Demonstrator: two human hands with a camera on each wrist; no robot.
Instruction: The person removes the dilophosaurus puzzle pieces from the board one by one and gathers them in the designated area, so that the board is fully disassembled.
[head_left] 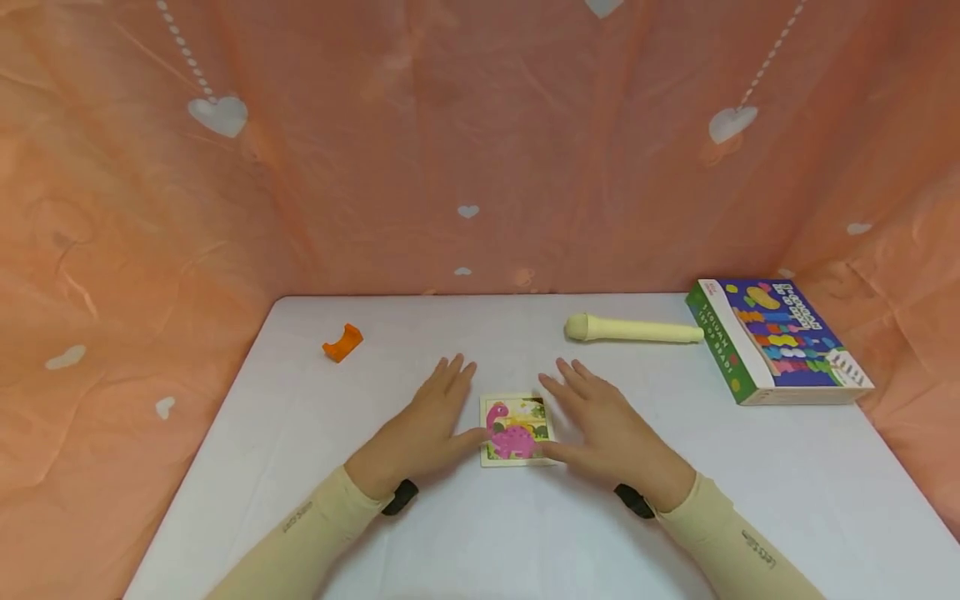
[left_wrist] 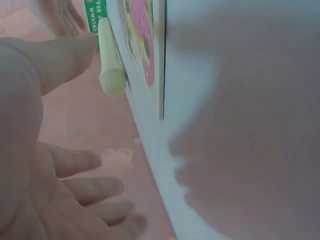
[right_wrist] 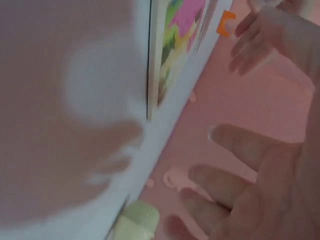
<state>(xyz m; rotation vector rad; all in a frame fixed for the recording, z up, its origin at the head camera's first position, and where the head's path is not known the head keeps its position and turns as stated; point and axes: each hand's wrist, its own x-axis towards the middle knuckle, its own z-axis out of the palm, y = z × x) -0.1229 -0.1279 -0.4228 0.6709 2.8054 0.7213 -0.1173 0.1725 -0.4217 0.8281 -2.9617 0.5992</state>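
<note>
A small square picture puzzle with a pink dinosaur (head_left: 513, 429) lies flat on the white table (head_left: 465, 533), between the two hands. On its left side, my left hand (head_left: 423, 429) hovers with fingers spread and holds nothing; the thumb reaches toward the board's edge. Mirroring it on the other side is my right hand (head_left: 600, 425), fingers apart and nothing held. Both wrist views show the hands raised off the table, casting shadows on it, with the puzzle board (left_wrist: 159, 60) standing clear of the fingers.
An orange curved piece (head_left: 343, 342) lies at the back left. Toward the back right is a pale yellow toy microphone (head_left: 633, 329), its thin end by a bead-game box (head_left: 780, 342). Pink cloth with hearts (head_left: 465, 150) hangs behind the table.
</note>
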